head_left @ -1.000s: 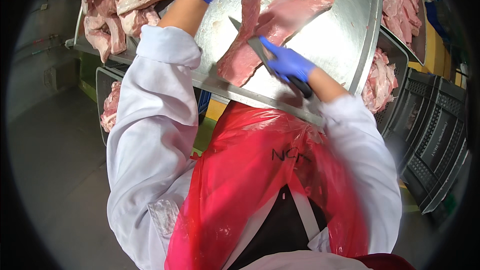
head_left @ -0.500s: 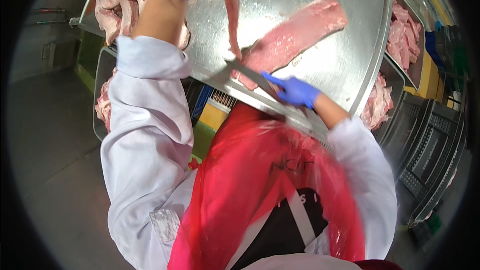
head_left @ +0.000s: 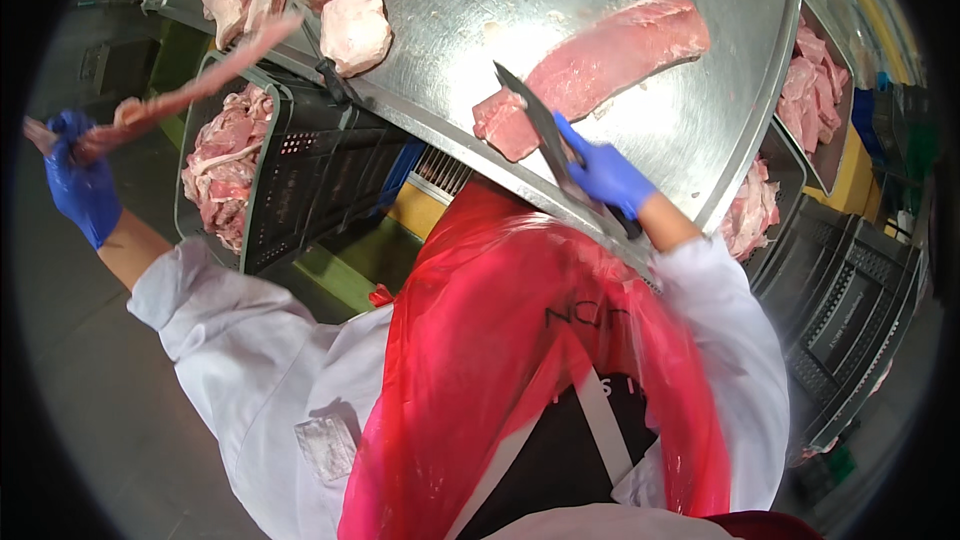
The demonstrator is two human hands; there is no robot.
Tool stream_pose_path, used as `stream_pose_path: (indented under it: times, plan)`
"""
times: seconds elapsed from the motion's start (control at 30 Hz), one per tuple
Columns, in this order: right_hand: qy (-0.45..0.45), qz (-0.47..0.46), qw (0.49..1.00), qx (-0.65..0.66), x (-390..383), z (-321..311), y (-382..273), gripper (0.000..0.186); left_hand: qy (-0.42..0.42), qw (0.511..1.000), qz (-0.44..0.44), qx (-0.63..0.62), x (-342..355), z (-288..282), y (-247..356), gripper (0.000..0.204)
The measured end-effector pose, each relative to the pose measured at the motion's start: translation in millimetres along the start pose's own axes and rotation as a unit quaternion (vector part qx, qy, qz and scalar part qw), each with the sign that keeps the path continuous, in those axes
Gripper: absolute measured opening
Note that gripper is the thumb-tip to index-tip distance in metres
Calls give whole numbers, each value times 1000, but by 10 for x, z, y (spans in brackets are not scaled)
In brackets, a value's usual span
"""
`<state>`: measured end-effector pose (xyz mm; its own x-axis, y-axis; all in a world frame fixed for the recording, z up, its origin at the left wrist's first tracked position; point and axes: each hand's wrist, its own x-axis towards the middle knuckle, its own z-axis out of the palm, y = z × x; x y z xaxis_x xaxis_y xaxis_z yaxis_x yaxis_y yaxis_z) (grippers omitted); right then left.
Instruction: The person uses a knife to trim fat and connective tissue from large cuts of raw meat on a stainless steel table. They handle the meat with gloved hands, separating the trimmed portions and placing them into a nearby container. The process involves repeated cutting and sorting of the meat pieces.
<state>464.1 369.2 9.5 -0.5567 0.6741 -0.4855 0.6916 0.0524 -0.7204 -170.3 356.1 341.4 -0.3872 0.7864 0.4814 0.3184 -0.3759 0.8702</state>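
Observation:
My left hand (head_left: 82,180), in a blue glove, is stretched out far to the left. It is closed on a long, thin strip of meat trimming (head_left: 190,90), whose free end reaches toward the table. My right hand (head_left: 610,175), also gloved in blue, grips a knife (head_left: 545,125) by its handle, blade pointing up and left. That blade crosses the near end of a long pink meat loin (head_left: 625,50) on the metal table (head_left: 440,50). Whether the loin's end left of the blade is cut through, I cannot tell.
Several large pale meat pieces (head_left: 355,25) lie at the table's upper left, beside a black handle (head_left: 335,80). Below stands a dark crate (head_left: 320,160) of meat trimmings (head_left: 228,175). Rightward are a tray of meat (head_left: 810,90), another container of trimmings (head_left: 755,210) and black crates (head_left: 850,310).
My left hand has swung from above the table out to the far left, carrying the strip away from the loin. The knife has shifted slightly and its blade points more upward.

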Motion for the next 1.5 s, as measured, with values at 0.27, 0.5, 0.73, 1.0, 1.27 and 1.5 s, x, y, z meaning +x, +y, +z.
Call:
stream_pose_path:
  times: [0.27,0.5,0.73,1.0,1.27,1.5]
  plan:
    - [-75,120,979,148,-1131,-689,146,83,-55,617,31,785,-1139,-528,-1428,52]
    - [152,13,959,238,13,-324,475,82,-417,853,-135,284,-2997,3441,-1777,56]
    - [217,-19,956,195,159,115,184,80,-395,894,-146,150,-3385,3796,-2177,10]
    - [-100,-16,995,-12,-400,85,165,76,-340,918,-175,111,-3406,3688,-2112,11]
    - [-39,-48,997,40,420,410,-243,69,-274,921,-256,-105,-3243,3398,-1608,7]
    - [-166,-110,980,24,-281,-184,-94,77,-7,971,-220,90,-2754,1392,-1254,3]
